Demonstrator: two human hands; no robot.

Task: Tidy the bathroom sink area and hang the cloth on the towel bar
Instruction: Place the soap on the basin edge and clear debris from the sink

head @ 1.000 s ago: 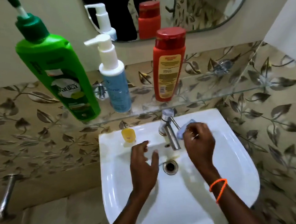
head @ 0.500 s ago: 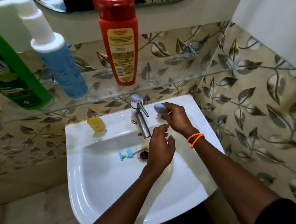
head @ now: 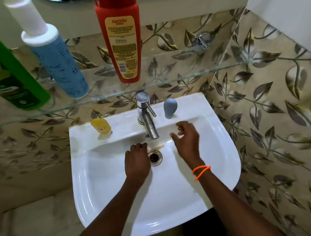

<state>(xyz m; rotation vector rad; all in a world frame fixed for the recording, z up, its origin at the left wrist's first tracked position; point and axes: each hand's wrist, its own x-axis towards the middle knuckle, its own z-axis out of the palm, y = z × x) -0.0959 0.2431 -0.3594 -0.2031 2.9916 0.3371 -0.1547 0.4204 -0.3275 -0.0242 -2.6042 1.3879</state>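
Observation:
A white sink (head: 82,185) fills the middle of the view, with a chrome tap (head: 148,118) at its back. A rounded grey-blue item (head: 170,107) stands upright on the ledge right of the tap. A small yellow bottle (head: 101,126) stands on the ledge to the left. My right hand (head: 187,141) hovers just below the grey item, fingers apart and holding nothing. My left hand (head: 137,164) rests palm down in the basin, just left of the drain (head: 155,157), with its fingers curled; what is beneath it is hidden. No cloth or towel bar is in view.
A glass shelf (head: 193,64) above the sink carries a green bottle (head: 6,76), a blue pump bottle (head: 56,63) and a red bottle (head: 121,42). Leaf-patterned tiled walls close in behind and on the right. A chrome shelf bracket (head: 201,42) sticks out of the back wall.
My right hand let go of the grey-blue item, which now stands on the ledge, and drew back. My left hand moved over the spot left of the drain where a small blue thing lay.

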